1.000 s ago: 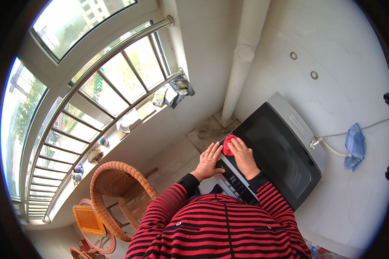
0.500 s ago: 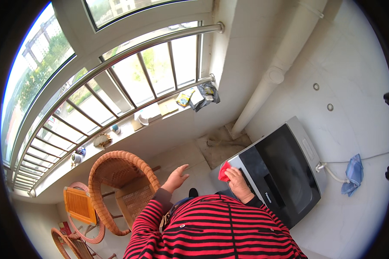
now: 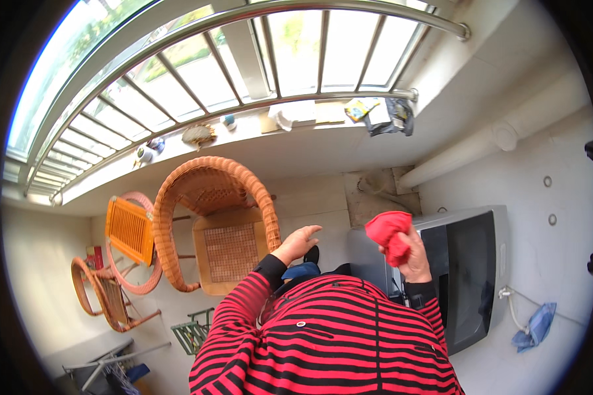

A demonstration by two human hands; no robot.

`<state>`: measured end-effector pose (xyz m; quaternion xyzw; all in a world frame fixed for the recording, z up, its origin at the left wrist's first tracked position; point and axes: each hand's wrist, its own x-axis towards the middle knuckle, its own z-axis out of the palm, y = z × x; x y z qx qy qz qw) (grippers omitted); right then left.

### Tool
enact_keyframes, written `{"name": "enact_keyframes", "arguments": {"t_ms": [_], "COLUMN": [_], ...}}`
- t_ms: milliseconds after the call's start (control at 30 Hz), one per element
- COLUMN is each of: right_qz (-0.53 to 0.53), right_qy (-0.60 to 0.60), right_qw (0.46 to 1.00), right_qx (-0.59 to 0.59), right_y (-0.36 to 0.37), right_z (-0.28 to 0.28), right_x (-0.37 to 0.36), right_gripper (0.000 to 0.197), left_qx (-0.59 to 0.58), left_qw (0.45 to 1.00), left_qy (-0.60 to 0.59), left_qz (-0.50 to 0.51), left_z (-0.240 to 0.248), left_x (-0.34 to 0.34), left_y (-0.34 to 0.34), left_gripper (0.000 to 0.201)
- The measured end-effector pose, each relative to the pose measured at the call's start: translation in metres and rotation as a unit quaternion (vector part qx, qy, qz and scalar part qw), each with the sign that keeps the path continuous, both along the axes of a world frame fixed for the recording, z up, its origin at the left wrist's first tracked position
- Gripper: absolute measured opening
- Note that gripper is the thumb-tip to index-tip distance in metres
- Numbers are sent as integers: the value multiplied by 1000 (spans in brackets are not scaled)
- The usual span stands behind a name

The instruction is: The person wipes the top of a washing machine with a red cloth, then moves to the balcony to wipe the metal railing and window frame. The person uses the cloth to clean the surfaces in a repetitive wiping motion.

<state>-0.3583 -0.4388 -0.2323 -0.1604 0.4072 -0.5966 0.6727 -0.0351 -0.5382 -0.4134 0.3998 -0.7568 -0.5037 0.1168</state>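
Observation:
A bunched red cloth is gripped in my right hand, raised over the near left side of the grey washing machine with its dark lid. The cloth hangs apart from the lid. My left hand holds nothing; its fingers are stretched out and point to the right. It is nearest to the rim of a wicker armchair with a woven seat. Both forearms are in striped red and black sleeves.
More wicker chairs and an orange slatted panel stand at the left. Beneath the railed window runs a sill with several small items and a dark plastic bag. A blue cloth hangs by the hose at right. Lower left lies a green rack.
My view has turned to the left. My right hand has lifted the red cloth up from the washing machine's edge. The left hand stays stretched out, now beside the wicker armchair.

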Motion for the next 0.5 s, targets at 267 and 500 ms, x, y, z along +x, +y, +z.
{"name": "enact_keyframes", "arguments": {"t_ms": [267,500], "right_qz": [16,61], "right_qy": [-5,-47], "right_qw": [998,995], "right_qx": [-61,-60], "right_y": [3,11], "right_z": [-6,-2], "right_x": [6,5], "right_gripper": [45,48], "left_qx": [32,26], "left_qw": [997,995], "left_qy": [-74,-98], "left_qz": [-9,-13], "left_z": [2,17], "left_x": [18,13], "left_y": [46,83], "left_gripper": [45,45]}}
